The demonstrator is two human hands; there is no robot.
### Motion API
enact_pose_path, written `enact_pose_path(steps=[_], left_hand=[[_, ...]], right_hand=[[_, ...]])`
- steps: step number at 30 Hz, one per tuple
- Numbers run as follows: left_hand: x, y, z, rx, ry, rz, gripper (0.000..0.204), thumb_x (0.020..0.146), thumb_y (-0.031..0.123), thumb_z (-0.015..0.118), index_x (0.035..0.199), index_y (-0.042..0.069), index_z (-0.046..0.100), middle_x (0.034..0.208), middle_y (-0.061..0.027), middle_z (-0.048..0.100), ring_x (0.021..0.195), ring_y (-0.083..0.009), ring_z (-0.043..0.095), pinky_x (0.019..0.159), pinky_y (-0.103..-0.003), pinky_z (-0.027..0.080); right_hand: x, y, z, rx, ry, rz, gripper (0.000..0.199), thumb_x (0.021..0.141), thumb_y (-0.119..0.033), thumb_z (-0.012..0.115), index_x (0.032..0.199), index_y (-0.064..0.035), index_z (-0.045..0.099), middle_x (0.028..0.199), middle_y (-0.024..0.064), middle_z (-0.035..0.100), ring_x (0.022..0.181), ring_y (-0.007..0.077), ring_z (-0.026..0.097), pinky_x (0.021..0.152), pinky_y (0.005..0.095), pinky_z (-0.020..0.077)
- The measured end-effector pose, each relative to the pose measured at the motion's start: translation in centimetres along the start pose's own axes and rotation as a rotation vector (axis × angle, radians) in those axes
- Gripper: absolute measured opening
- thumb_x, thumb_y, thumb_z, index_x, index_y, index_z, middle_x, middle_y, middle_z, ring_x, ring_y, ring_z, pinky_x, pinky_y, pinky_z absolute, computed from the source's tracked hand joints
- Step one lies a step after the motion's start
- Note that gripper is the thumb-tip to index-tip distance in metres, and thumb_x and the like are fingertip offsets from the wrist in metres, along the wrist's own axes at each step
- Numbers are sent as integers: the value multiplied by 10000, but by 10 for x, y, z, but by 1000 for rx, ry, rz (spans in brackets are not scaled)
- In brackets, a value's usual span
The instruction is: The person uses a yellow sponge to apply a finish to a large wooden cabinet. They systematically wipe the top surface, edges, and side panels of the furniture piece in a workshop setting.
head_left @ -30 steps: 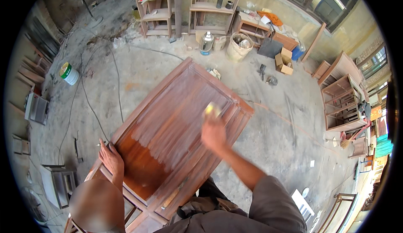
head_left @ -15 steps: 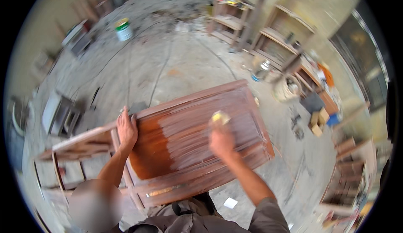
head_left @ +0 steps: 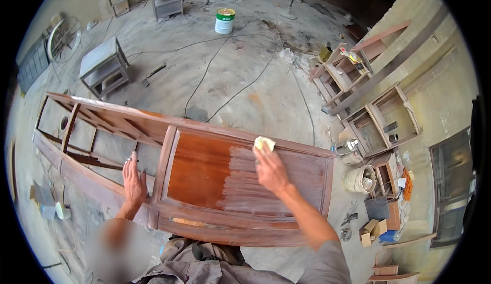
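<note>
A long wooden cabinet frame (head_left: 166, 164) lies across in front of me. Its inset panel is glossy orange-brown (head_left: 199, 167) on the left and dull, streaked greyish (head_left: 302, 184) on the right. My right hand (head_left: 271, 169) presses a pale yellow-and-white pad (head_left: 265, 143) against the panel's far edge, right of where the two finishes meet. The pad's exact kind does not show. Fingers stretched out, my left hand (head_left: 134, 184) is at the frame's open bay, left of the upright beside the panel. Something small and pale at its fingertips is too small to make out.
Beyond the frame, a green-and-white bucket (head_left: 225, 21) and a grey side table (head_left: 105, 64) stand on the concrete floor, where a black cable (head_left: 204, 77) curves. To the right are wooden shelf units (head_left: 388, 118), a dirty white bucket (head_left: 359, 179) and an opened cardboard box (head_left: 372, 231).
The view has swung, and the frame sits differently in it. My left hand has shifted from the upright beside the panel to the open bay. The right hand has moved toward the panel's far edge.
</note>
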State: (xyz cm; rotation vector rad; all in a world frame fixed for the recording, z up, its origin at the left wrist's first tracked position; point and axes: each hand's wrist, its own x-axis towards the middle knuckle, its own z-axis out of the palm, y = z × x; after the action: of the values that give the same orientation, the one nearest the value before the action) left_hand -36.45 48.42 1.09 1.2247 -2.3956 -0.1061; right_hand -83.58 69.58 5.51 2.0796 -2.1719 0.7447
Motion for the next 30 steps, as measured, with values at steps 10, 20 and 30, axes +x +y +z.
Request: enact_pose_path(steps=[10, 20, 30], left_hand=[[-28, -30, -7, -81, -6, -283, 678, 1063, 132, 587, 1675, 28, 314, 1566, -208, 545, 1382, -390, 555, 1159, -494, 420], [-34, -29, -5, -115, 78, -277, 623, 1072, 131, 564, 1661, 60, 375, 1542, -184, 575, 1320, -370, 597, 1131, -501, 436], [-32, -29, -9, -85, 42, -399, 603, 1104, 233, 559, 1663, 97, 378, 1528, -223, 585, 1394, -417, 561, 1179, -485, 416]], right_hand=[[73, -29, 55, -48, -133, -109, 630, 955, -43, 617, 1564, 48, 487, 1585, 306, 510, 1556, 421, 410, 1260, 524, 372], [73, 5, 4, -249, -405, -389, 670, 940, -90, 660, 1581, -1, 488, 1618, 233, 504, 1550, 351, 434, 1234, 485, 415], [66, 39, -5, -80, -533, -557, 713, 899, -84, 679, 1574, 26, 477, 1631, 248, 480, 1529, 384, 452, 1265, 490, 382]])
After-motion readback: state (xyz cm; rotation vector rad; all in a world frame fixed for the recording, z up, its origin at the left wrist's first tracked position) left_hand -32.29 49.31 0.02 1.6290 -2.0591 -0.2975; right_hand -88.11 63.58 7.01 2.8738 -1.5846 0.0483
